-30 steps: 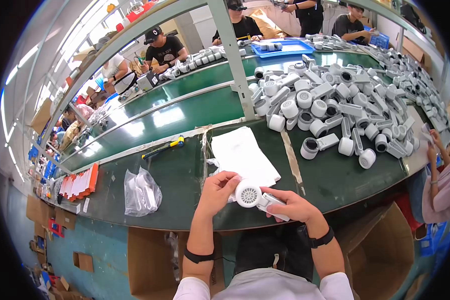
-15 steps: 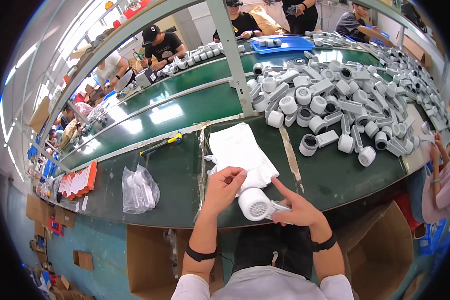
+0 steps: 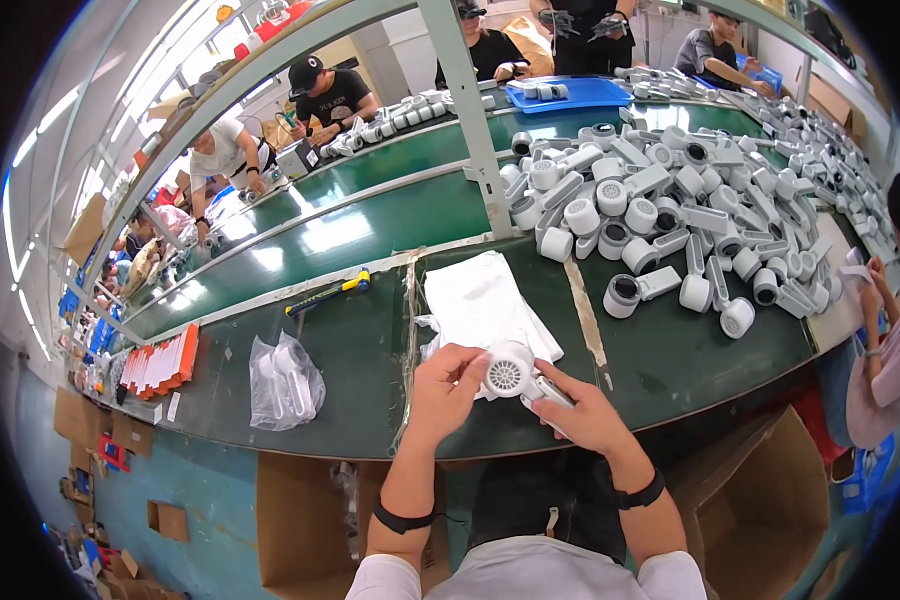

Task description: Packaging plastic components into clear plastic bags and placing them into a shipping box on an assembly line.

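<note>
A white hair dryer point(image 3: 508, 370) with a round grille on its drum-shaped head is held in front of me, over the near end of a stack of thin white bags point(image 3: 480, 295). My right hand point(image 3: 582, 408) is closed around its short handle. Against the left side of the head, my left hand point(image 3: 448, 392) is closed with its thumb and fingers on the casing; part of its grip is hidden. The bags lie flat on the dark green table point(image 3: 370, 350), their near edge partly covered by the dryer and my hands.
A large heap of similar dryers point(image 3: 670, 200) fills the right. To the left lie a clear bag with white parts point(image 3: 285, 380), a yellow-and-black cutter point(image 3: 328, 292) and orange-and-white cards point(image 3: 160, 365). Cardboard boxes point(image 3: 760, 490) stand below the table edge. Several people work around the line.
The hair dryer has risen away from me and now overlaps the bags, its grille more upright. My left hand has moved from the bags' edge to the dryer's head.
</note>
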### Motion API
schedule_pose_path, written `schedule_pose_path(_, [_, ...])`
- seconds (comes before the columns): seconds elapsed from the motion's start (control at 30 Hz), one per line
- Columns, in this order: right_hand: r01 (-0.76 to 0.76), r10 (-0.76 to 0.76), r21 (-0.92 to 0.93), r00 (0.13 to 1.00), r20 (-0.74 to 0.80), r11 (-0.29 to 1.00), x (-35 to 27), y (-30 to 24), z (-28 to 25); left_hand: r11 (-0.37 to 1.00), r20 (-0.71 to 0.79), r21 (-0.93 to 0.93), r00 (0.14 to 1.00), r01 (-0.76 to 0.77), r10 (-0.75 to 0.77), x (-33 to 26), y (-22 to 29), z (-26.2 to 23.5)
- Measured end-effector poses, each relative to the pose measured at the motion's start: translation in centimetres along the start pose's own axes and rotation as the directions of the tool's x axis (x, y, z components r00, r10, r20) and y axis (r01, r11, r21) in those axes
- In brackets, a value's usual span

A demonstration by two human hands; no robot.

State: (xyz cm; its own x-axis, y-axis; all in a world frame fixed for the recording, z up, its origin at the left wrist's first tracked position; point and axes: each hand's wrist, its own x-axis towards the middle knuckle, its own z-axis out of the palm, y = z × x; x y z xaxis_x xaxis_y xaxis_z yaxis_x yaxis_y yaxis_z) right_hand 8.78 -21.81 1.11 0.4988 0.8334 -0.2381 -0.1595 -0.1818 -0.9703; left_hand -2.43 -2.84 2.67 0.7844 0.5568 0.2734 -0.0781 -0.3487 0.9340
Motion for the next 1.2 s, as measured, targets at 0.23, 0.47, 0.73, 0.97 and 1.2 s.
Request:
schedule_pose_path(0.23, [0.142, -0.193, -0.186, 0.935, -0.298, 0.972, 0.1, 1.7, 0.9, 0.872, -0.053, 0.357, 0.925, -0.335, 0.377, -0.3, 0.5, 1.6])
schedule_pose_path(0.47, [0.1, -0.211, -0.337, 0.927, -0.31, 0.936, 0.8, 1.4, 1.3, 0.832, -0.152, 0.436, 0.883, -0.344, 0.445, -1.1, 0.3, 2.5])
schedule_pose_path(0.73, [0.192, -0.324, -0.335, 0.858, -0.398, 0.922, 1.7, 3.2, 1.6, 0.747, 0.209, 0.259, 0.791, -0.612, 0.575, -3.5, 0.7, 5.0])
schedule_pose_path(0.97, [0.475, -0.494, -0.173, 0.719, -0.488, 0.863, 3.0, 3.6, 2.3, 0.788, 0.271, 0.186, 0.801, -0.587, 0.534, -4.7, 0.7, 4.6])
schedule_pose_path(1.2, [0.294, -0.161, 0.354, 0.919, -0.36, 0.888, 1.9, -0.3, 3.1, 0.761, -0.06, 0.295, 0.784, -0.578, 0.618, -3.8, 0.2, 4.0])
